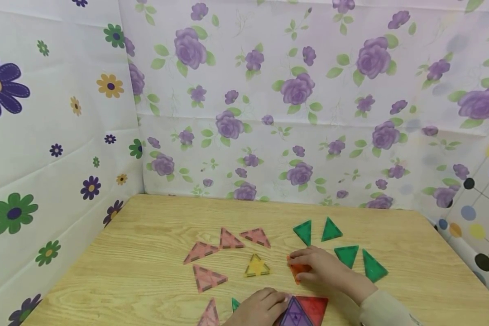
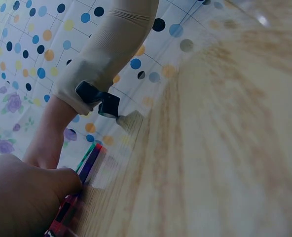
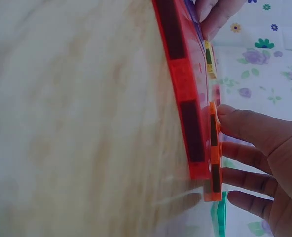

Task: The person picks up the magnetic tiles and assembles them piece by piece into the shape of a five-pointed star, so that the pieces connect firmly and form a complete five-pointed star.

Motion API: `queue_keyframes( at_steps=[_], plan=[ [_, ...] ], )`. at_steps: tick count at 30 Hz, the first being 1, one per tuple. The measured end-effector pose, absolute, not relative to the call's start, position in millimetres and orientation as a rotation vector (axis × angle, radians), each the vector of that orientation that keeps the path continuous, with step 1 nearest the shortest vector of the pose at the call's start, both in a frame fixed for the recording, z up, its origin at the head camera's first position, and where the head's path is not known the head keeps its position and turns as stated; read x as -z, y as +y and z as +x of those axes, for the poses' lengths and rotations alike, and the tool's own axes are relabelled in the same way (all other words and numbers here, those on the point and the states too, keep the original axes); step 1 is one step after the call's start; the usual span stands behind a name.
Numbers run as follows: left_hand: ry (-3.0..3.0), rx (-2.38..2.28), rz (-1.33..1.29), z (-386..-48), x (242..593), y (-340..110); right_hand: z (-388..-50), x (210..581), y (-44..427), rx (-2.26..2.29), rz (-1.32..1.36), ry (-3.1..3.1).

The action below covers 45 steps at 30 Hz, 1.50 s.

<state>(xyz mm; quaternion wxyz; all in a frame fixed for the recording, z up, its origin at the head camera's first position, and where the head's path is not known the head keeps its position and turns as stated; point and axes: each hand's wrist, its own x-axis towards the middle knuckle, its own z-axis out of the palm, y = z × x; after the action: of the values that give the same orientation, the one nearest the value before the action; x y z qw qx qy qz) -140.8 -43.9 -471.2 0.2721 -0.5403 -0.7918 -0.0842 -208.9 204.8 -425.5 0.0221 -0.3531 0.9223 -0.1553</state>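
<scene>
orange tile [image 1: 296, 270] | purple triangle [image 1: 295, 316] | red tile [image 1: 317, 308] | white cloth [image 1: 265, 86], purple roses

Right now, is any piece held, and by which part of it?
The right hand touches the orange tile's upper face; the left hand touches the purple tile's left edge. Whether either is gripped cannot be told.

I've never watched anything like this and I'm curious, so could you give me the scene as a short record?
Left hand: fingers touching purple tile; red tile beside it
Right hand: fingers and thumb on orange tile
Pink triangles: five visible
Yellow triangle: one
Green triangles: four around right hand, another partly visible beside left
Surface: wood-patterned table
</scene>
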Motion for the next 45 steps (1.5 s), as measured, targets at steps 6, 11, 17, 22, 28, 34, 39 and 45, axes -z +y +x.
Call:
queue_keyframes(
  at_steps=[6, 11, 17, 22, 28, 34, 39, 45],
  plan=[
    [-2.149, 0.241, -1.456, -141.1, 471.6, -44.2, -207.1, 423.9, 203.9, 0.455, -1.097, 2.871],
    [-2.167, 0.239, -1.459, -140.9, 470.6, -44.5, -204.9, 424.4, 205.0, 0.450, -1.081, 2.887],
    [-2.192, 0.240, -1.449, -139.7, 468.9, -45.4, -200.1, 425.6, 205.3, 0.428, -1.018, 2.946],
    [-2.185, 0.236, -1.446, -139.4, 469.1, -45.5, -193.8, 426.5, 205.7, 0.387, -0.991, 2.990],
    [-2.136, 0.245, -1.448, -140.5, 471.0, -45.1, -190.4, 427.4, 207.3, 0.352, -0.991, 2.992],
    [-2.113, 0.263, -1.433, -140.8, 473.3, -44.0, -185.7, 425.5, 208.1, 0.364, -0.949, 2.990],
    [-2.090, 0.258, -1.425, -141.1, 474.2, -43.7, -182.6, 424.3, 209.4, 0.360, -0.933, 2.992],
    [-2.112, 0.253, -1.435, -140.9, 473.6, -43.7, -180.2, 424.6, 211.5, 0.365, -0.945, 2.987]
  ],
)
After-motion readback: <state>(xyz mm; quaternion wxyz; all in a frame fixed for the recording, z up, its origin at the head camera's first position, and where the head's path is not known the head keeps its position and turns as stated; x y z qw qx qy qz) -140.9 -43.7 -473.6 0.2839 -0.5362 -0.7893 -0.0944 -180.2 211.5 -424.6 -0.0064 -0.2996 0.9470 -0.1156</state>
